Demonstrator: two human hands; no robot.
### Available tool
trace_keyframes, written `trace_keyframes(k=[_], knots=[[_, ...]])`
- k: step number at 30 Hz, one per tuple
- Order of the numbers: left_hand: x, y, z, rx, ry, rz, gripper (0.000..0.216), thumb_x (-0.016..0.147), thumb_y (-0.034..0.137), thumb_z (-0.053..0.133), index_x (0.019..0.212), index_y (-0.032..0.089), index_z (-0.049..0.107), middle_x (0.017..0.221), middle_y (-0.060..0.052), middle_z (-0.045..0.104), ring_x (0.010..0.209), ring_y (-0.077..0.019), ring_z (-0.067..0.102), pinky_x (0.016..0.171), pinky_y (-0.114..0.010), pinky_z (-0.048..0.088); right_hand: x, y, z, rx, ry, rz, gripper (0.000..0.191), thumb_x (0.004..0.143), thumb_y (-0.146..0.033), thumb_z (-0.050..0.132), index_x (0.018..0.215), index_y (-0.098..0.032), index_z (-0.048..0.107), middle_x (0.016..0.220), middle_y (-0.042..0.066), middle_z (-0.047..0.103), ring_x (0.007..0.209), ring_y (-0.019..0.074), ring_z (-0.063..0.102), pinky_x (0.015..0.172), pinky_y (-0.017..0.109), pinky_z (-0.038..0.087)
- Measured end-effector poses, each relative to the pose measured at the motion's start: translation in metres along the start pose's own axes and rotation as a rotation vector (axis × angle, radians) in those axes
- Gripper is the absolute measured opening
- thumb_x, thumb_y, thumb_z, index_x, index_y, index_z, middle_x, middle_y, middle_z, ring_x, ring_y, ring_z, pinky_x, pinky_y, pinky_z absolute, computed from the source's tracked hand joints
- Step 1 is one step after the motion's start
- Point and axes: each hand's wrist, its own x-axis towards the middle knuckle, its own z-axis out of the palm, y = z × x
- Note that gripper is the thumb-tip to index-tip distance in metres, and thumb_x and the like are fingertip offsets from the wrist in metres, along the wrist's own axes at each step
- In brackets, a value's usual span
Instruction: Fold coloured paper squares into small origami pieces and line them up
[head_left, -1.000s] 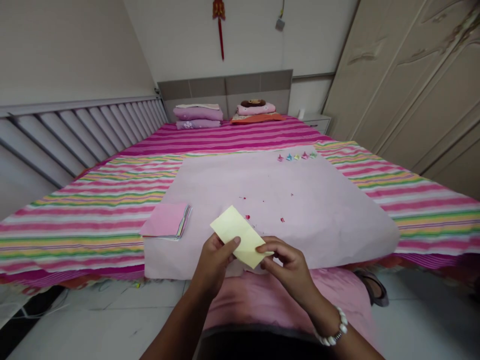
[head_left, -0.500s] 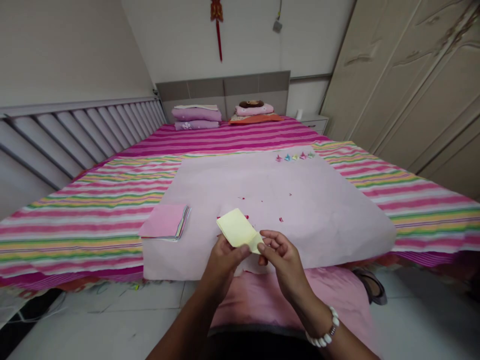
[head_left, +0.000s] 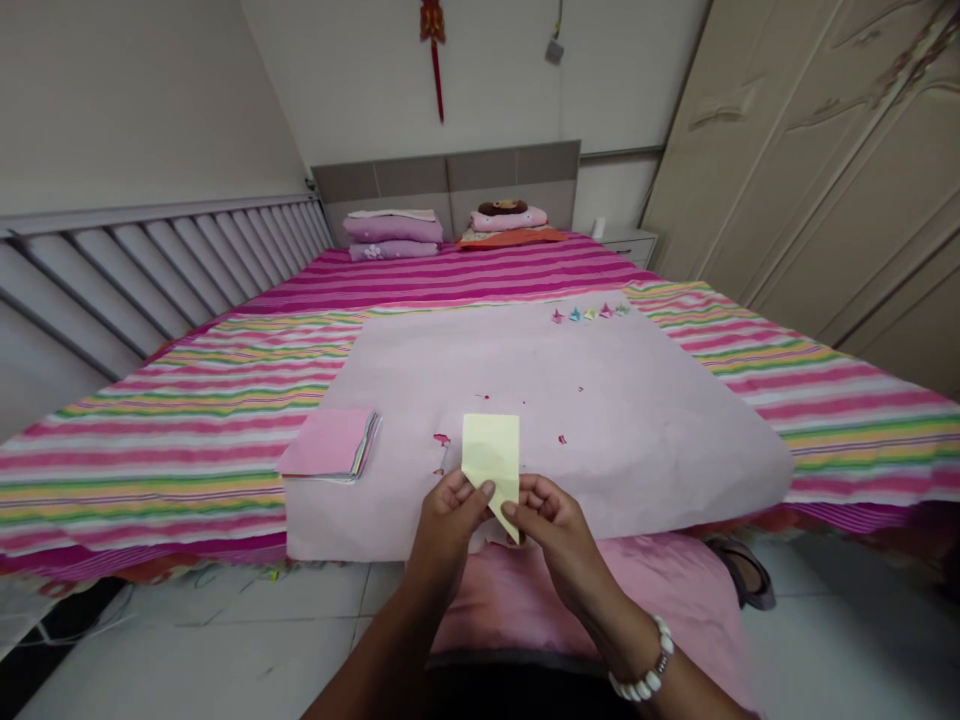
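Observation:
A piece of pale yellow folded paper (head_left: 491, 445) is held between both hands, above the near edge of the large pale sheet. My left hand (head_left: 451, 515) pinches its lower left side, thumb on top. With thumb and fingers, my right hand (head_left: 553, 520) grips the lower right side. Between the thumbs the paper narrows to a slanted point at the bottom. Part of it is hidden behind the fingers. Off to the left lies a stack of coloured paper (head_left: 330, 440), pink on top.
The large pale sheet (head_left: 637, 440) covers part of the striped bed (head_left: 810, 400). Small red scraps (head_left: 441, 439) lie on it. Several small folded paper figures (head_left: 590, 314) stand in a row at its far right. A pink cushion (head_left: 675, 590) lies below my hands.
The yellow paper has turned from a tilt to nearly upright, with its narrow end now pointing down toward me. Both hands have moved slightly with it, and red scraps behind it now show.

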Motion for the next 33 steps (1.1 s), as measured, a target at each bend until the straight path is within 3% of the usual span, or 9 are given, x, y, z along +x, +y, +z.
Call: trace_keyframes(k=[4,12,19,33], knots=[[0.003,0.002,-0.006,0.052,-0.016,-0.025,0.031,0.073,0.028,0.071,0.101,0.013,0.067,0.087,-0.009,0.075,0.074,-0.0198,0.068,0.069,-0.03,0.052,0.001,-0.003,-0.003,-0.025,-0.003,-0.006,0.03,0.07,-0.036,0.075,0.091,-0.017,0.067,0.062,-0.002,0.061,0.051,0.0111,0.051,0.051,0.024,0.039],[0.0,0.011,-0.013,0.2,-0.113,-0.04,0.025,0.073,0.028,0.071,0.093,0.013,0.071,0.083,-0.007,0.074,0.071,-0.0169,0.064,0.064,-0.025,0.045,0.012,-0.024,-0.017,0.038,0.134,-0.051,0.029,0.075,-0.04,0.068,0.09,-0.016,0.069,0.057,0.0,0.061,0.054,0.0125,0.051,0.054,0.025,0.038],[0.0,0.01,-0.018,0.082,-0.176,-0.175,0.033,0.075,0.033,0.07,0.103,0.015,0.069,0.082,-0.007,0.072,0.065,-0.0148,0.06,0.061,-0.023,0.041,0.013,-0.028,-0.024,0.046,0.067,0.016,0.025,0.063,-0.029,0.079,0.083,-0.017,0.071,0.065,0.0,0.065,0.054,0.0108,0.051,0.054,0.024,0.039],[-0.001,0.004,-0.013,-0.019,-0.31,-0.219,0.031,0.078,0.031,0.068,0.102,0.012,0.069,0.088,-0.01,0.07,0.07,-0.0156,0.059,0.066,-0.024,0.039,0.011,-0.027,-0.019,0.119,-0.018,0.093,0.028,0.063,-0.027,0.08,0.087,-0.016,0.07,0.065,-0.001,0.063,0.049,0.0075,0.049,0.049,0.02,0.04]])
